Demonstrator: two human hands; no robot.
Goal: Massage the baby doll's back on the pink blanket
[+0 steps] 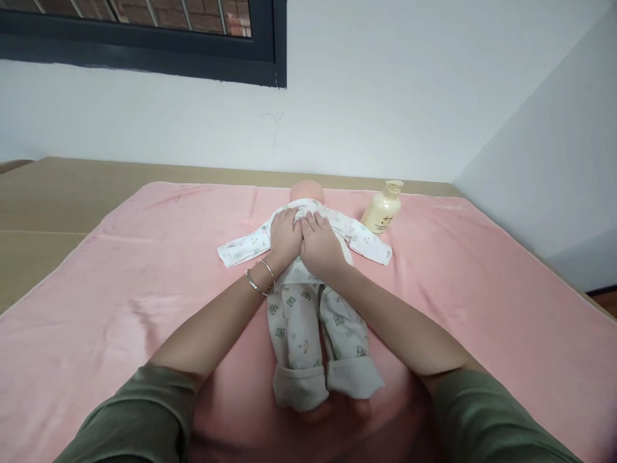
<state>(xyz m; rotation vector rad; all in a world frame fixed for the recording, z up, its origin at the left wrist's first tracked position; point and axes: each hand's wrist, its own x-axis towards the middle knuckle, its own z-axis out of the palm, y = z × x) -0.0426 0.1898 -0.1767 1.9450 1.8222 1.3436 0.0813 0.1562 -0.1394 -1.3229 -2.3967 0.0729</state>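
Note:
A baby doll (307, 191) lies on a pink sheet, its head away from me and its feet toward me. It wears a white patterned top (369, 242) with the sleeves spread out and matching trousers (301, 328) with turned-up cuffs. My left hand (285, 235) rests flat on the upper part of the top, a bracelet on that wrist. Beside it, touching, my right hand (321, 244) also lies on the top with its fingers stretched out. Neither hand grips anything. The doll's face is not visible.
A cream pump bottle (383, 209) stands, tilted in view, on the pink sheet (482, 289) just beyond the doll's right-hand sleeve. The sheet covers a wooden surface (62, 193). Behind are a white wall and a dark-framed window (270, 38).

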